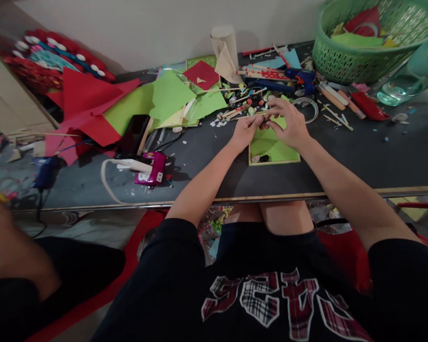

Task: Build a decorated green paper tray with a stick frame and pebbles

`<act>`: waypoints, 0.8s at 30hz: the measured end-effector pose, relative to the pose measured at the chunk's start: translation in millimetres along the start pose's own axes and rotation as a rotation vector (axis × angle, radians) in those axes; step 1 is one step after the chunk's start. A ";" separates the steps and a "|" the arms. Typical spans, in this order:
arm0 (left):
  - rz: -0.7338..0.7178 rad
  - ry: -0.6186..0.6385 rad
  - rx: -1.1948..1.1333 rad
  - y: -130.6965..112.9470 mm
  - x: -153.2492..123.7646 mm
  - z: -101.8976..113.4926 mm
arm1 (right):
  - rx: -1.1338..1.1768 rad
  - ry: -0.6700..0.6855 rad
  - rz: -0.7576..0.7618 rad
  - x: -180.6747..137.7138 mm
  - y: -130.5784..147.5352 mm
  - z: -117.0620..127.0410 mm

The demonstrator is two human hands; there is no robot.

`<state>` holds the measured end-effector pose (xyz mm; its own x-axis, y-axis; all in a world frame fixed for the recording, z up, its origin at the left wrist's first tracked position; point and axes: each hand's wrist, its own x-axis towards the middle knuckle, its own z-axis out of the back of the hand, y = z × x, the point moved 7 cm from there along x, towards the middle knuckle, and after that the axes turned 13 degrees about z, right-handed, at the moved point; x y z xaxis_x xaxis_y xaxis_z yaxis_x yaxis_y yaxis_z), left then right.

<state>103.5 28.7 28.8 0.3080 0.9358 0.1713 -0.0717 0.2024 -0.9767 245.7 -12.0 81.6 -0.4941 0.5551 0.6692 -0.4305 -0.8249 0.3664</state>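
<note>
My left hand [246, 132] and my right hand [288, 124] meet above a green square panel [280, 148] with a pale raised border. Between their fingertips is a small dark piece, too small to name, pinched by both hands. In the panel's near left corner lie a black pebble [264, 158] and a pale pebble [256, 159]. Just beyond my hands are several small painted stones [250, 110] and thin sticks, some partly hidden by my fingers.
A green basket [364, 61] and a water bottle [401, 78] stand at the right. A blue glue gun [303, 78] lies at the back. Red paper [89, 107], a phone [135, 130] and a purple power socket [151, 170] lie left. Another person's arm [16, 247] is at far left.
</note>
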 end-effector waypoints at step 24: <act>0.018 0.028 0.089 1.8 -5.0 -2.5 | 0.020 0.160 0.045 -5.9 -11.9 -13.8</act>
<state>104.2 23.6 25.9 0.3324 0.9313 0.1489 -0.1607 0.2114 -0.9641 243.3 -4.1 64.4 -0.6276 0.5260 0.5740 -0.3909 -0.8505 0.3519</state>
